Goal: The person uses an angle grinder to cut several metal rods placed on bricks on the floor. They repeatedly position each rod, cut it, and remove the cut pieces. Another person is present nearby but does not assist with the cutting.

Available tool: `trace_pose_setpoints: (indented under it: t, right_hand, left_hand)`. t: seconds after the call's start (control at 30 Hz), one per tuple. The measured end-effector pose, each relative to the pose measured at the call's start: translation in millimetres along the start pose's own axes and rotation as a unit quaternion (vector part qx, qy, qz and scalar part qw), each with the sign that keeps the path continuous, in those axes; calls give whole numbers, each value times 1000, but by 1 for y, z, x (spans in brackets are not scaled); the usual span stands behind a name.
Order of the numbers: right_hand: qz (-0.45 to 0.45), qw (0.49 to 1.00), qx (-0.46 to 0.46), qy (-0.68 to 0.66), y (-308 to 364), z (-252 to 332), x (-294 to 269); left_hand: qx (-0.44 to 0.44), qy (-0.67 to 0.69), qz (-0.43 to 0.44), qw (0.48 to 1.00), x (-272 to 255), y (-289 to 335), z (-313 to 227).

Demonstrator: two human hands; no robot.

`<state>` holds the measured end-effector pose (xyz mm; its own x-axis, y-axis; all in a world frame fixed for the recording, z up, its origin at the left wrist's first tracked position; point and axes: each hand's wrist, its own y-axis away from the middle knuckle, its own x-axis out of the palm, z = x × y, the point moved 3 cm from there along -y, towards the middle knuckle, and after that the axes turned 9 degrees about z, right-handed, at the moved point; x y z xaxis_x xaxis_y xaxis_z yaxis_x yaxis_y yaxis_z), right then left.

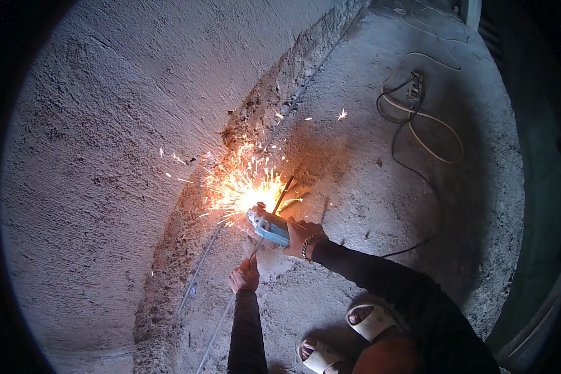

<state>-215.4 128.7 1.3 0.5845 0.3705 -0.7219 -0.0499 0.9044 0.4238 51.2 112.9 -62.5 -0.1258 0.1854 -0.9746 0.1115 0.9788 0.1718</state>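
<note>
My right hand (300, 236) is closed around the body of a blue angle grinder (273, 228). Bright orange sparks (246, 189) spray from the grinder's head toward the wall and floor. Lower down and to the left, my left hand (244, 276) grips the near end of a thin metal rod (283, 195). The rod runs under the grinder, and its dark far end sticks out beyond the tool. Glare and the grinder's head hide the exact spot where disc and metal meet.
A rough plastered wall (118, 124) rises on the left. Thin rods (199, 268) lie along its base. On the concrete floor at the right, a power socket (414, 87) sits among looped cables (442, 149). My feet in light sandals (373, 322) are at the bottom.
</note>
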Motion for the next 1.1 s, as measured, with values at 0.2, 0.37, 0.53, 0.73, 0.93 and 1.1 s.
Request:
trace_pose_setpoints:
  t: [0.2,0.37,0.53,0.73,0.93,1.1]
  right_hand:
    - [3,1000,-4,-4,2,-5,6]
    - [-1,1000,-17,-3,12,-2,-3]
    - [3,1000,-14,3,18,-3,-5]
    - [17,1000,-8,-15,20,-6,-3]
    - [21,1000,-15,-11,24,-5,-7]
    - [22,1000,-10,-2,20,-4,-6]
  left_hand:
    - [11,-17,-17,1000,0,0,1]
    - [9,-43,-25,999,-1,1,-2]
    - [17,-19,-13,1000,1,0,1]
    - [27,-12,-41,999,1,-1,2]
    - [10,-20,-8,1000,-1,1,0]
    - [19,-19,-26,999,0,1,0]
